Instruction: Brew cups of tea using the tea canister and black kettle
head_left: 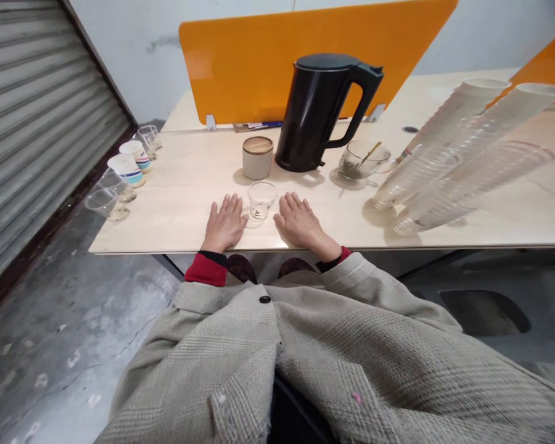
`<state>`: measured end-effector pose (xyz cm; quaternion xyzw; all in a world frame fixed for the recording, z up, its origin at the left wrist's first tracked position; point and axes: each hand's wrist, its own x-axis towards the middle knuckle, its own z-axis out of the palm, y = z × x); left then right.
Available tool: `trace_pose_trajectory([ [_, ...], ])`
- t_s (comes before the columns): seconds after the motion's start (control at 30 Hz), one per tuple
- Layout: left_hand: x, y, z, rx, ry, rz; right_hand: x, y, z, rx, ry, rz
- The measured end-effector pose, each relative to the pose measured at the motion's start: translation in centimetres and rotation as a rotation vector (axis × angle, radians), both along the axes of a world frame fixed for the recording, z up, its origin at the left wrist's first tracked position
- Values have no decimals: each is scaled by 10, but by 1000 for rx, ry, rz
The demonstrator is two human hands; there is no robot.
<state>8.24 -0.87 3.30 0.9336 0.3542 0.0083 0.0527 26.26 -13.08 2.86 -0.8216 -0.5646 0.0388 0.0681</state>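
Note:
My left hand [225, 223] lies flat on the pale wooden table [185, 191], fingers stretched out, just left of a small clear glass cup [261, 200]. Palm down on the other side of that cup rests my right hand [300, 221], fingers also extended. Neither hand holds anything, and neither visibly touches the cup. Behind the cup stand a round beige canister with a wooden lid [258, 157] and a black electric kettle [321, 111]. A glass mug with green leaves and a spoon [361, 160] sits right of the kettle.
Tall stacks of clear plastic cups [453, 166] lean at the right. Several plastic and paper cups [124, 176] line the table's left edge. An orange divider [259, 55] stands behind. A metal shutter [32, 123] and concrete floor lie to the left.

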Motion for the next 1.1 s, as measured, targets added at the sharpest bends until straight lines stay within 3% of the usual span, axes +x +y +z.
trace_pose_trajectory([
  [0.7,1,-4,7,15,64,20,0,0,3,-20,-6,4],
  [1.1,1,-2,3,17,37,9,-1,-1,3,-7,-8,7],
])
